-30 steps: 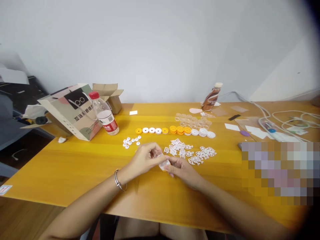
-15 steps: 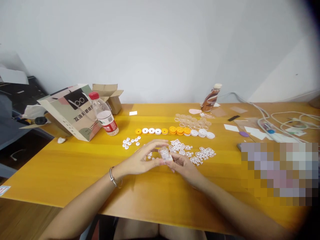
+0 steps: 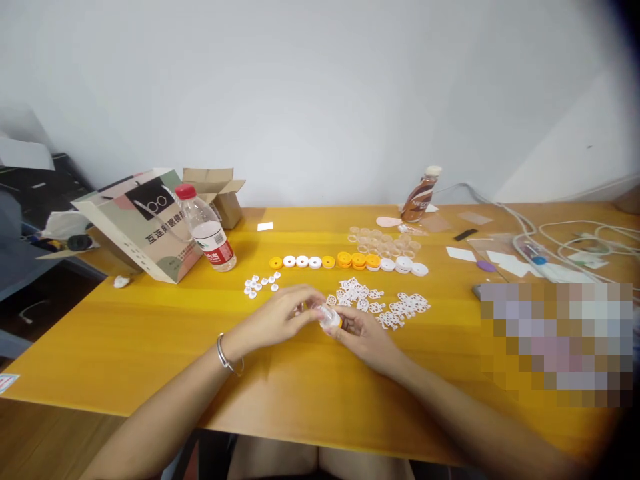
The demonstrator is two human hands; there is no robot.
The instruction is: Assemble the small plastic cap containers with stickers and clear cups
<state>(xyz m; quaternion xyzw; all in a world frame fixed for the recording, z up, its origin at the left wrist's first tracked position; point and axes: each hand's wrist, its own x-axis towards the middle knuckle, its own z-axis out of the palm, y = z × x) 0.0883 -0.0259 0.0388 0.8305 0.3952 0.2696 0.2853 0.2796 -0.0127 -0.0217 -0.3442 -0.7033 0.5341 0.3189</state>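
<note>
A small clear, cup-like piece [image 3: 329, 316] with white inside and an orange edge at its right end is held between both hands above the table. My right hand [image 3: 369, 338] is closed round its right end. On its left end, my left hand [image 3: 287, 312] pinches with thumb and fingers. White openwork pieces [image 3: 407, 307] lie in loose heaps just beyond my right hand. Behind them runs a row of orange discs [image 3: 358, 261] and white discs [image 3: 302, 262], some stacked. Small white round caps [image 3: 253, 287] are scattered beyond my left hand.
Clear rings [image 3: 393, 243] sit behind the row of discs. A water bottle [image 3: 215, 243], a paper bag [image 3: 167, 233] and a cardboard box [image 3: 225, 200] stand at the left. At the right are a brown drink bottle [image 3: 420, 197], paper pieces [image 3: 505, 262] and white cables [image 3: 520, 230].
The clear piece has turned in my hands, and an orange edge now shows at its right end. My left fingers have closed in on its left end.
</note>
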